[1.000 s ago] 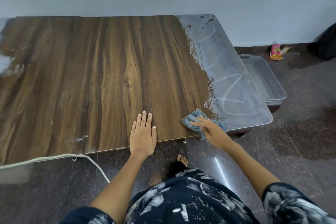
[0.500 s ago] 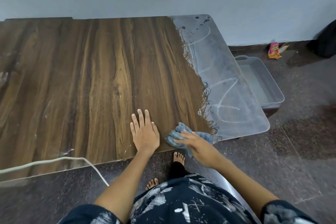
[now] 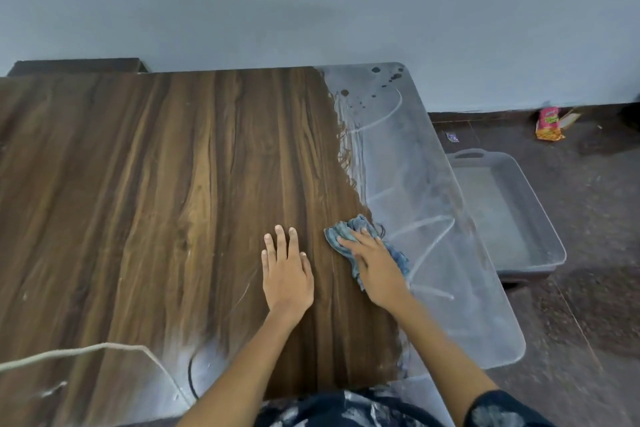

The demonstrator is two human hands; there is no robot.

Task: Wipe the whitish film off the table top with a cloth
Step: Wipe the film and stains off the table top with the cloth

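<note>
Cloth point(image 3: 346, 236) now farther up tbl.

cloth point(image 3: 346, 236) on table top point(image 3: 156, 184), film point(image 3: 422, 218) right, tray point(image 3: 540, 218) beyond

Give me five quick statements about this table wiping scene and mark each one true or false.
1. The right hand presses a blue cloth on the table top. True.
2. The left hand holds a spray bottle. False: it lies flat on the wood, holding nothing.
3. The whitish film covers the table's right end. True.
4. A grey plastic tray sits on the table. False: it is on the floor to the right.
5. The cloth is at the film's far edge by the wall. False: it is at the film's left border, nearer the person.
</note>
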